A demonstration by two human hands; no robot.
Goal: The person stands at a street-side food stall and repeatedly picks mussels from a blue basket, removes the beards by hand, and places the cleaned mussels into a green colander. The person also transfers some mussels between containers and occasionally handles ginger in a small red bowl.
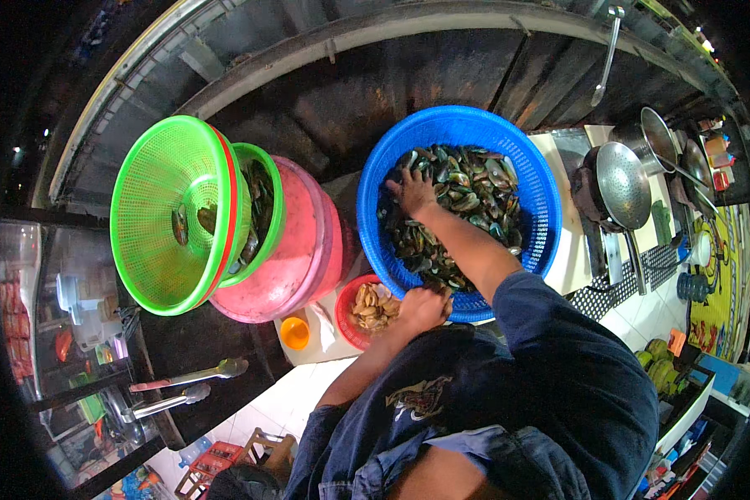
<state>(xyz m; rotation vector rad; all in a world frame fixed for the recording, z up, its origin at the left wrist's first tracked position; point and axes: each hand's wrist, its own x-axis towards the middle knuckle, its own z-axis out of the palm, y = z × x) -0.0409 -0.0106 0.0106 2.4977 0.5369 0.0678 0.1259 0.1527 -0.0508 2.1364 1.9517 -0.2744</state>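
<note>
Before me stands a large blue plastic basket (pixel 375 250) holding a heap of green mussels (pixel 469 187). My right hand (pixel 415 192) reaches into it, its fingers spread over shells at the left of the heap. Against the basket's front edge is my left hand (pixel 422 310), fingers curled; what they hold, if anything, is too hidden to make out. Just left of that hand, a small red basket (pixel 345 322) contains light brown clams (pixel 374 306), partly covered by my forearm and the blue rim.
Green colanders (pixel 144 262) with a few mussels sit beside a pink tub (pixel 287 250). An orange cup (pixel 295 333) stands near the counter edge. Tongs (pixel 194 375) hang at lower left. On the right are a perforated strainer (pixel 623 184), a metal pot (pixel 656 134) and a knife (pixel 612 259).
</note>
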